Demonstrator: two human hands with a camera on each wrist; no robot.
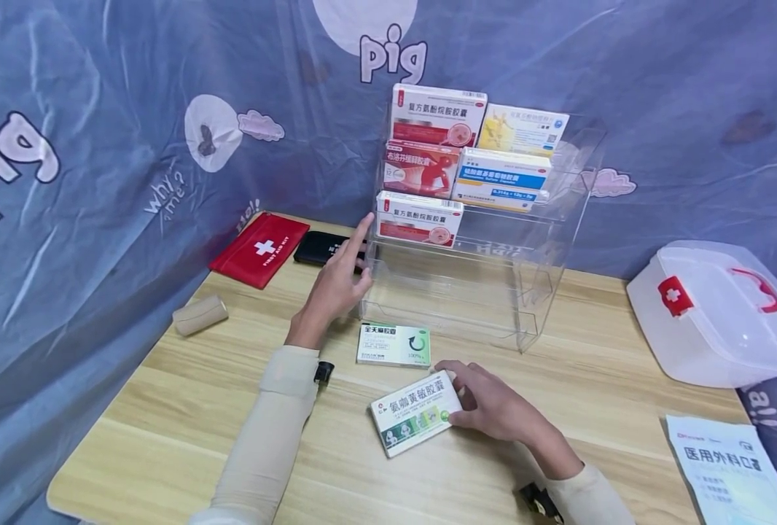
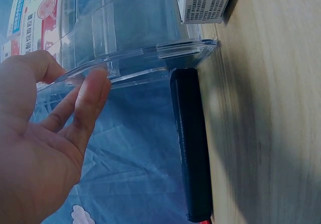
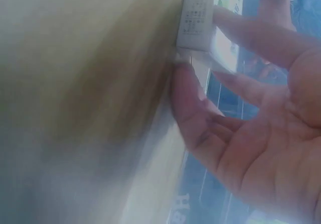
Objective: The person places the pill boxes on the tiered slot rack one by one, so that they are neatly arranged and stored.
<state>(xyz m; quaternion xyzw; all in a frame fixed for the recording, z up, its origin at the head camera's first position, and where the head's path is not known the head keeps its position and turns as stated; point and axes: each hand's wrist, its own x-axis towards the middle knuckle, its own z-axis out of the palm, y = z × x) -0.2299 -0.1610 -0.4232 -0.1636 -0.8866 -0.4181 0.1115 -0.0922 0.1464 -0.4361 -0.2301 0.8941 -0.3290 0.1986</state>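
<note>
My left hand (image 1: 339, 288) is at the left side of a clear plastic display rack (image 2: 135, 63). Thumb and fingers meet its side panel in the left wrist view. My right hand (image 1: 493, 405) grips the right end of a white and green medicine box (image 1: 416, 413), tilted low over the table. In the right wrist view, fingers lie on opposite sides of that box (image 3: 196, 18). Just behind it, a second green and white medicine box (image 1: 393, 345) lies before the rack.
Red, yellow and blue medicine boxes (image 1: 421, 219) fill upper rack tiers. At left are a red first aid pouch (image 1: 260, 251), a black case (image 1: 319, 248) and a beige roll (image 1: 200, 315). A white first-aid box (image 1: 710, 321) and a mask packet (image 1: 732, 467) lie right.
</note>
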